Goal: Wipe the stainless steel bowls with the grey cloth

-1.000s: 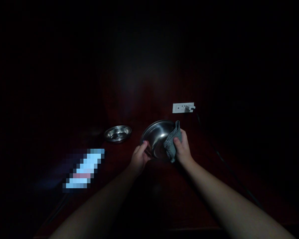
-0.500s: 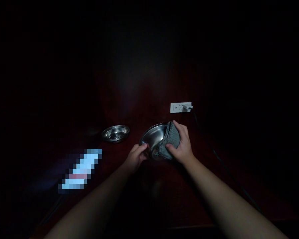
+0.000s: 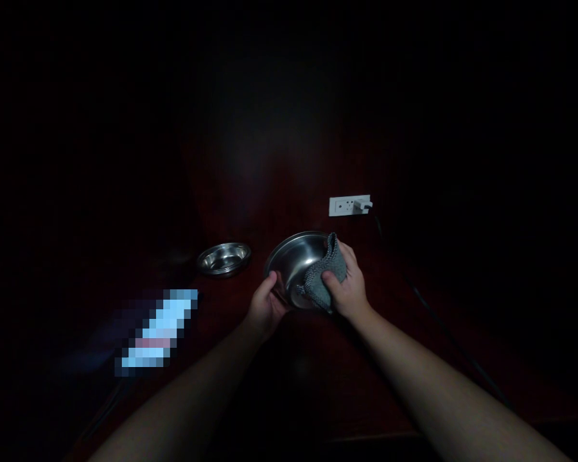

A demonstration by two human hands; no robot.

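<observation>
A shiny metal bowl [image 3: 291,260] is tilted in front of me with its inside facing me. My left hand [image 3: 266,307] grips its lower left rim, the thumb inside the edge and the fingers beneath. In my right hand [image 3: 349,282] is a folded grey-green cloth [image 3: 325,282] with a coarse weave, pressed against the right side of the bowl's inside. The cloth covers that part of the bowl, and most of my right fingers are hidden behind it.
On the dark red table [image 3: 361,385], more metal dishware [image 3: 224,259] stands to the left. A lit, blurred-out screen [image 3: 158,330] lies nearer on that side. Behind, a white socket [image 3: 349,205] holds a plug, and a dark cable [image 3: 443,327] runs down the right.
The bowl has tipped to show more of its inside and shifted slightly left. My left thumb sits more upright at the rim. The cloth has bent and moved slightly lower with my right hand.
</observation>
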